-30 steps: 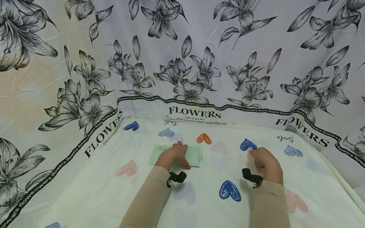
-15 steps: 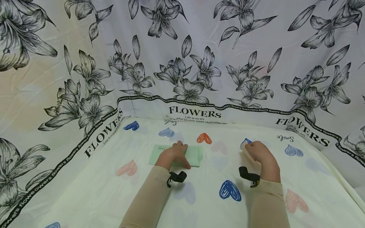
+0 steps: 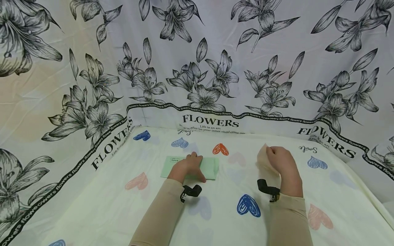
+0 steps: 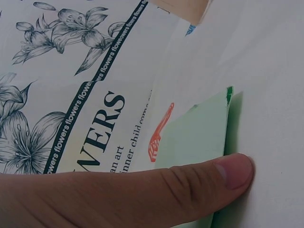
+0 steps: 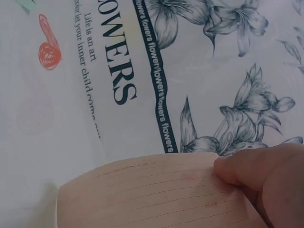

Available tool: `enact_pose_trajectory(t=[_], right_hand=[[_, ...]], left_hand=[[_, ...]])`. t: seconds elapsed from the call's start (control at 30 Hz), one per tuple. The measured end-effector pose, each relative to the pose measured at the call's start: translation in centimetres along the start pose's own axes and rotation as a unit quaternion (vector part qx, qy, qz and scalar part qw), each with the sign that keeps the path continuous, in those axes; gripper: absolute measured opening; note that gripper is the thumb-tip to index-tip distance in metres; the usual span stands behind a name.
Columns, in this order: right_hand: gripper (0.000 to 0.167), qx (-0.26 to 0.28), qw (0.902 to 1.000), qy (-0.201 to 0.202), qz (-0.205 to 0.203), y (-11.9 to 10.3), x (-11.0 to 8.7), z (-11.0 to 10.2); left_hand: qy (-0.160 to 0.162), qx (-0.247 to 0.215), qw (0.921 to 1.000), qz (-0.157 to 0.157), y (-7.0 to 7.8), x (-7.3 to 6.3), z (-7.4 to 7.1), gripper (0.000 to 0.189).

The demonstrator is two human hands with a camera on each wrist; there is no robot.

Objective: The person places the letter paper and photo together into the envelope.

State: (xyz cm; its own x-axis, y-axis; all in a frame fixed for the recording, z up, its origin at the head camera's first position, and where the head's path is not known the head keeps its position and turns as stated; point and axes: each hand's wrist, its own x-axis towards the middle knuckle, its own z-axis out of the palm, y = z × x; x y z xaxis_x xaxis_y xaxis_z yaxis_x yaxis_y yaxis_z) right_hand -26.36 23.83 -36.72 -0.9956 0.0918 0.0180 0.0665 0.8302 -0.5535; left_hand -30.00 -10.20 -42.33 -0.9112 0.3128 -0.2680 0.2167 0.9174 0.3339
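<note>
My left hand (image 3: 187, 167) rests on a pale green envelope (image 3: 210, 167) lying on the cloth, fingers spread over it and the thumb at its near edge. In the left wrist view the thumb (image 4: 209, 185) lies straight across the edge of the envelope (image 4: 194, 135), whose corner shows a darker green inside. Off to the right, my right hand (image 3: 284, 165) pinches a beige sheet of lined paper (image 3: 264, 158) by its edge, held up over the cloth. Ruled lines and a curved upper edge show on the paper (image 5: 156, 190) in the right wrist view.
A cream tablecloth (image 3: 227, 218) printed with hearts covers the surface. Behind and at the sides hangs a white curtain (image 3: 212, 44) with black flower drawings. Each wrist carries a small black camera mount (image 3: 192, 190).
The right hand has moved slightly away from the person, raising the beige lined paper so more of it shows. The left hand and green envelope have stayed in place.
</note>
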Motion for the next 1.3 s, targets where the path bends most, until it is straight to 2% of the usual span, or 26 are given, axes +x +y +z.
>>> enact_pose_trajectory(t=[0.23,0.37,0.5,0.73,0.93,1.17,1.3], right_hand=[[0.057,0.014,0.9974,0.069,0.015,-0.2,0.2,0.1],[0.058,0.025,0.9962,0.079,0.029,-0.2,0.3,0.3],[0.057,0.030,0.9973,0.057,0.035,0.1,0.5,0.5],[0.053,0.018,0.9992,-0.007,0.036,0.7,0.4,0.7],[0.057,0.012,0.9957,-0.060,0.069,1.0,-0.1,0.1],[0.064,0.013,0.9930,-0.086,0.081,1.8,-0.5,-0.4],[0.061,-0.004,0.9928,-0.076,0.093,1.8,-0.7,-0.7]], left_hand=[[0.000,-0.003,1.0000,-0.005,0.0,0.0,0.1,0.100],[0.001,0.002,1.0000,-0.002,0.0,0.1,0.1,0.100],[0.000,0.007,1.0000,0.001,-0.1,0.2,0.0,0.100],[0.002,0.008,1.0000,0.000,-0.1,-0.1,0.0,0.105],[0.004,0.008,1.0000,-0.003,-0.1,-0.1,0.0,0.103],[0.000,0.011,0.9999,0.000,0.0,-0.1,-0.1,0.103],[-0.002,0.010,0.9999,0.000,0.0,0.0,-0.1,0.103]])
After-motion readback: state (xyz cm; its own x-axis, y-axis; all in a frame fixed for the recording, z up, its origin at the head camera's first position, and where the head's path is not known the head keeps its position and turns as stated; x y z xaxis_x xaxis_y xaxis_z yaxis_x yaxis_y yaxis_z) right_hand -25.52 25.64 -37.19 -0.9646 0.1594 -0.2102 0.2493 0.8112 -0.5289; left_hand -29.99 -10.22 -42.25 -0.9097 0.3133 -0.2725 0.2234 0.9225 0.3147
